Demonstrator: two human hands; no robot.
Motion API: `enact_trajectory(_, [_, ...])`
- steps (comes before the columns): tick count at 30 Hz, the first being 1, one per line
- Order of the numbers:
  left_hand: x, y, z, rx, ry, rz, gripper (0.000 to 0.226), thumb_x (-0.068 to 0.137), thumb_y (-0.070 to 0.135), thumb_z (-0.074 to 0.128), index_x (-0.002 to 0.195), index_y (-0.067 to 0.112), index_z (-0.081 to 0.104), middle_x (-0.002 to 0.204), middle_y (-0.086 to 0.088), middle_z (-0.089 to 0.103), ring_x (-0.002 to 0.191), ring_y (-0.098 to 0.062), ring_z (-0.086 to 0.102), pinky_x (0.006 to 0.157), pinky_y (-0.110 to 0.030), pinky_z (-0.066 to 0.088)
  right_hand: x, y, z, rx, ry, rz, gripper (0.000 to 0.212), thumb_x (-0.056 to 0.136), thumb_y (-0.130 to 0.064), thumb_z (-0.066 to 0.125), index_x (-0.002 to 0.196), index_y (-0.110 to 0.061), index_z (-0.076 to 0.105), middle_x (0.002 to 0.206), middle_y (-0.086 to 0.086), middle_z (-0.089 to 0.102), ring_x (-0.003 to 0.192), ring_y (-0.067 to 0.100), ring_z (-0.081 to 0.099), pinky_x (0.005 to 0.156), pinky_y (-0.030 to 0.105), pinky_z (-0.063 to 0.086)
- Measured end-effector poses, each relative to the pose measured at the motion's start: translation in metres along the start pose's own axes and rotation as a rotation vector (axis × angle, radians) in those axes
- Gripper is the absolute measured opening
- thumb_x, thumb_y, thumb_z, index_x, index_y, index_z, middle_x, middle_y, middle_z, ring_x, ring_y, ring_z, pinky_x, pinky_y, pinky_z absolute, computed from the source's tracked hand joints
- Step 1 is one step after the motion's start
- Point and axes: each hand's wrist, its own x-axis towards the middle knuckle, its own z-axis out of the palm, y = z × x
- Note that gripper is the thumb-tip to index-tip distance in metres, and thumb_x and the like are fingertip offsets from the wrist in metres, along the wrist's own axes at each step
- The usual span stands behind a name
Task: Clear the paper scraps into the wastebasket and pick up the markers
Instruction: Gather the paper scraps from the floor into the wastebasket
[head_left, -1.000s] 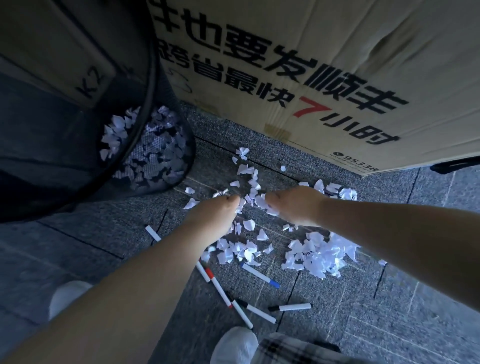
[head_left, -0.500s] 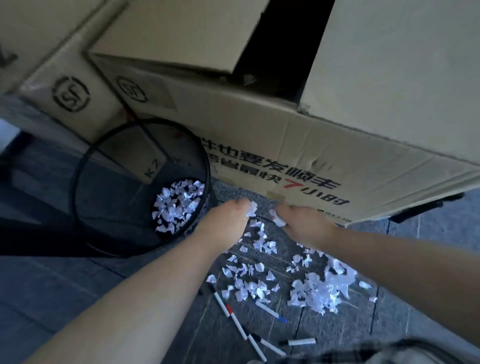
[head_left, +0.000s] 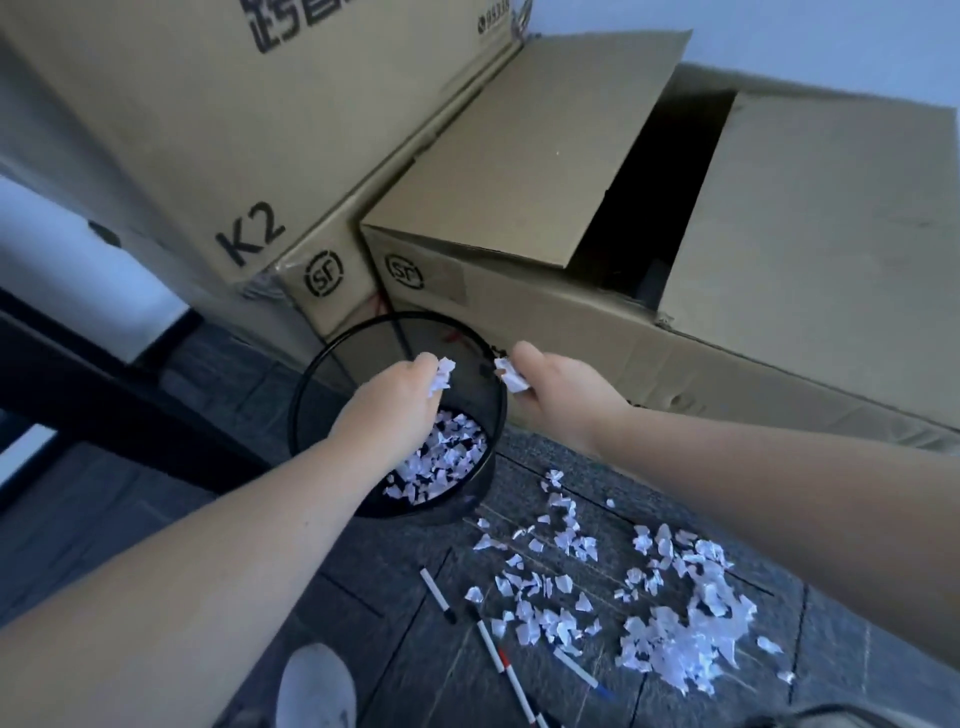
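Observation:
A black mesh wastebasket (head_left: 306, 395) stands on the floor with many white scraps in its bottom. My left hand (head_left: 400, 395) hovers over its opening, pinching a clump of paper scraps (head_left: 440, 378). My right hand (head_left: 561, 395) is just right of the rim, closed on another clump of scraps (head_left: 511, 375). More white scraps (head_left: 670, 639) lie scattered on the dark floor to the right of the basket. Several white markers lie near the bottom: one with a black cap (head_left: 437, 594), one with red (head_left: 506, 665), one with blue (head_left: 579, 669).
Large cardboard boxes (head_left: 519, 171) stand against the wall right behind the basket; one has an open flap. A dark table leg or bar (head_left: 104, 384) crosses at the left. My white shoe (head_left: 314, 686) is at the bottom edge.
Both hands rose from the floor pile with scraps and moved left and up to the wastebasket. My head lifted, so the boxes now fill the upper view.

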Motion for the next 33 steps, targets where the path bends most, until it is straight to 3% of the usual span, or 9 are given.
enact_trajectory(5, [-0.009,-0.04,0.008,0.01,0.033,-0.076,0.019,0.092,0.012,0.045,0.078,0.01,0.032,0.061,0.001,0.03,0.061,-0.029,0.041,0.053,-0.036,0.029,0.049,-0.029,0.023,0.008,-0.038,-0.055,0.015,0.094,-0.015,0.041,0.087,-0.011,0.029,0.063,0.0,0.035,0.065,0.029,0.044,0.055,0.036,0.032])
enact_trajectory(9, [-0.008,-0.054,0.023,-0.041,0.042,-0.132,0.017,0.094,0.017,0.044,0.082,0.011,0.033,0.069,-0.001,0.036,0.07,-0.032,0.046,0.057,-0.037,0.033,0.077,-0.04,0.047,-0.035,-0.104,-0.058,0.013,0.092,-0.019,0.044,0.088,-0.013,0.033,0.075,0.0,0.041,0.075,0.027,0.044,0.061,0.033,0.033])
enact_trajectory(11, [-0.007,-0.057,0.031,-0.009,0.022,-0.158,0.018,0.094,0.025,0.046,0.091,0.01,0.038,0.086,-0.008,0.044,0.083,-0.035,0.051,0.06,-0.037,0.034,0.083,-0.038,0.06,-0.049,-0.126,-0.072,0.013,0.089,-0.02,0.048,0.095,-0.012,0.039,0.096,0.006,0.048,0.085,0.027,0.047,0.067,0.034,0.037])
enact_trajectory(13, [-0.006,-0.065,0.041,0.09,-0.092,-0.219,0.04,0.092,0.042,0.046,0.118,0.012,0.041,0.116,-0.011,0.047,0.107,-0.034,0.049,0.072,-0.04,0.04,0.085,-0.034,0.07,-0.129,-0.15,-0.116,0.03,0.088,-0.027,0.052,0.113,-0.011,0.045,0.115,0.008,0.048,0.103,0.028,0.048,0.079,0.038,0.043])
enact_trajectory(15, [-0.006,-0.073,0.047,0.178,-0.214,-0.264,0.066,0.089,0.058,0.04,0.141,0.023,0.023,0.145,-0.006,0.029,0.132,-0.029,0.03,0.096,-0.048,0.037,0.085,-0.028,0.076,-0.221,-0.139,-0.169,0.045,0.088,-0.034,0.053,0.128,-0.016,0.042,0.129,0.008,0.044,0.12,0.028,0.041,0.092,0.041,0.04])
enact_trajectory(17, [-0.008,-0.077,0.049,0.218,-0.268,-0.266,0.076,0.086,0.067,0.033,0.147,0.029,0.008,0.156,-0.001,0.009,0.143,-0.023,0.009,0.11,-0.053,0.021,0.083,-0.022,0.078,-0.258,-0.132,-0.205,0.055,0.089,-0.039,0.053,0.137,-0.019,0.035,0.144,0.008,0.033,0.136,0.026,0.026,0.106,0.044,0.029])
enact_trajectory(19, [-0.009,-0.077,0.049,0.238,-0.311,-0.256,0.08,0.084,0.072,0.027,0.147,0.031,0.0,0.158,0.002,-0.002,0.144,-0.021,-0.002,0.114,-0.054,0.009,0.08,-0.016,0.079,-0.283,-0.143,-0.218,0.062,0.09,-0.044,0.051,0.143,-0.022,0.027,0.153,0.005,0.021,0.143,0.021,0.012,0.114,0.045,0.017])
enact_trajectory(22, [-0.012,-0.075,0.046,0.262,-0.336,-0.239,0.08,0.083,0.074,0.022,0.147,0.033,-0.004,0.158,0.004,-0.007,0.145,-0.019,-0.006,0.115,-0.054,0.004,0.074,-0.008,0.076,-0.298,-0.147,-0.204,0.066,0.09,-0.05,0.047,0.145,-0.024,0.022,0.157,0.002,0.012,0.145,0.018,0.003,0.116,0.045,0.009])
enact_trajectory(33, [-0.003,-0.003,0.024,0.295,-0.169,-0.014,0.072,0.087,0.069,0.018,0.147,0.033,0.0,0.158,0.004,-0.006,0.144,-0.017,-0.009,0.117,-0.048,0.003,-0.003,0.039,0.037,-0.278,-0.085,-0.129,0.064,0.093,-0.055,0.038,0.147,-0.032,0.012,0.158,-0.002,0.006,0.144,0.019,0.009,0.115,0.042,0.007])
